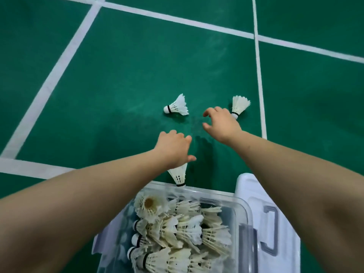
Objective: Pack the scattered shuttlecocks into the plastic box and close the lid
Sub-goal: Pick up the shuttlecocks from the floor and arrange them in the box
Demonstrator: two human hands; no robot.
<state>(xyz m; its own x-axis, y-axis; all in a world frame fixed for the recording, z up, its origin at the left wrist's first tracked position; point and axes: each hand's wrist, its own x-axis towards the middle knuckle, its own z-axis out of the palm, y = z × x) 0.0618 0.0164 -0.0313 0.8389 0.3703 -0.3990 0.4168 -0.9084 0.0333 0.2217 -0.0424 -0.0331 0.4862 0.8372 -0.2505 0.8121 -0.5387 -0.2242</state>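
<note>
My right hand (221, 126) hovers over the green floor with its fingers spread, between two white feather shuttlecocks. One shuttlecock (177, 106) lies on its side to the left of the hand. The other shuttlecock (238, 105) lies just beyond its knuckles. My left hand (173, 148) is stretched out palm down past the box. A third shuttlecock (178, 174) pokes out from under that hand, cork toward the box rim, and its feather end is hidden, so a grip cannot be confirmed. The clear plastic box (244, 211) in front of me holds several shuttlecocks.
The white lid (256, 192) with grey latches lies under and to the right of the box. White court lines (59, 69) cross the green floor to the left, at the far side and on the right.
</note>
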